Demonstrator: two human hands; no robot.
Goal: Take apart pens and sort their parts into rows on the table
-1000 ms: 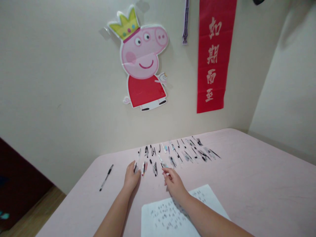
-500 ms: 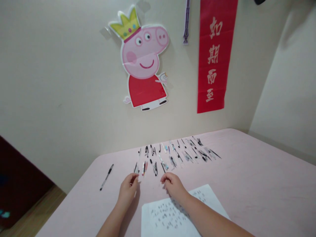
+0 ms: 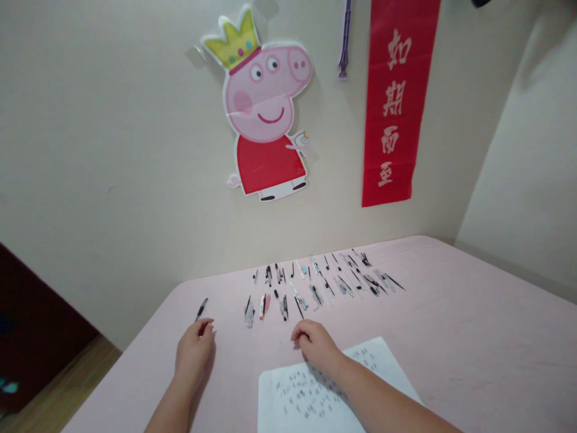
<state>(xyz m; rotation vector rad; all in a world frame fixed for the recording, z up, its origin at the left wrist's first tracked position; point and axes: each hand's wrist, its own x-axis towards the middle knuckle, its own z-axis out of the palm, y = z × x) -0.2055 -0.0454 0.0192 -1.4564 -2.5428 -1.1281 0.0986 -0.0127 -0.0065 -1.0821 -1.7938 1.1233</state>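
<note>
At the left of the table, my left hand (image 3: 195, 349) is over the lower part of a clear pen with a black grip (image 3: 202, 308). Its fingers are bent with a gap at the thumb, and the covered end of the pen is hidden. My right hand (image 3: 318, 344) rests with curled fingers at the top edge of a handwritten sheet of paper (image 3: 270, 415); nothing shows in it. Just beyond its fingers lies a thin black refill (image 3: 299, 308). Two rows of pen parts, among them a clear barrel group (image 3: 249, 316) and a black pen group (image 3: 281, 305), stretch across the far side.
A pink cloth (image 3: 451, 337) covers the table, whose far edge runs along the wall. On the wall are a cartoon pig cutout (image 3: 270, 162) and a red banner (image 3: 396, 120). A wooden floor (image 3: 90, 379) shows at the lower left.
My left hand has moved left, from the clear pen parts in the near row to the lone pen. The right hand stays nearly in place. The view has shifted slightly.
</note>
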